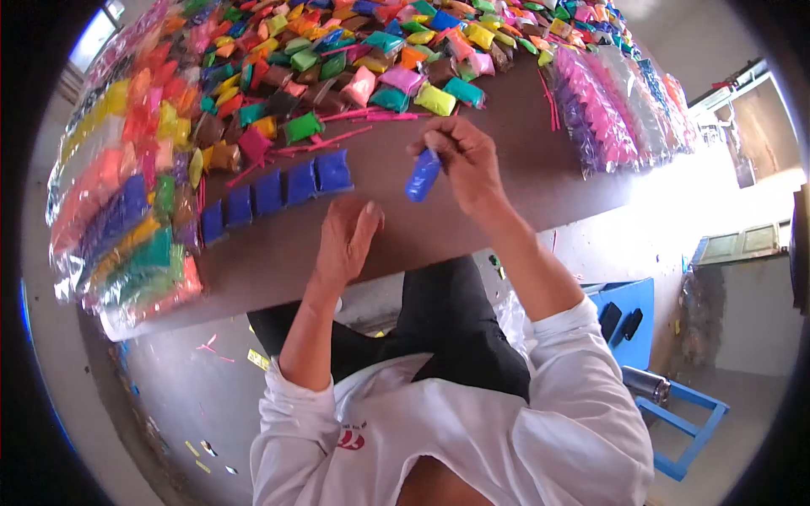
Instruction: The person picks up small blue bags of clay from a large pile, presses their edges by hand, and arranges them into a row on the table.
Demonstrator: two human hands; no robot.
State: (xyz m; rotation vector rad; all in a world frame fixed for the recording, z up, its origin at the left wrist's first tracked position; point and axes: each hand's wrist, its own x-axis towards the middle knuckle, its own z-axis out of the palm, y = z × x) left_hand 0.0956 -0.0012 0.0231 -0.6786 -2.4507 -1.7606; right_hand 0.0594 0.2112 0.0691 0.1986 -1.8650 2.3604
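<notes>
My right hand (462,160) pinches the top end of a small blue packet (423,175), which hangs from the fingertips above the brown table. Lower and to the left, my left hand (350,232) hovers or rests near the table's front edge, thumb up and fingers curled under; what it holds, if anything, is hidden. A row of several joined blue packets (268,191) lies on the table just beyond and left of my left hand. The right end of that row (333,172) is close to my left fingers.
A heap of small coloured packets (321,59) covers the far side. Long packet strips lie at the left (118,219) and far right (603,110). Pink sticks (346,114) are scattered by the heap. A blue stool (683,422) and a metal flask (645,382) stand at the lower right.
</notes>
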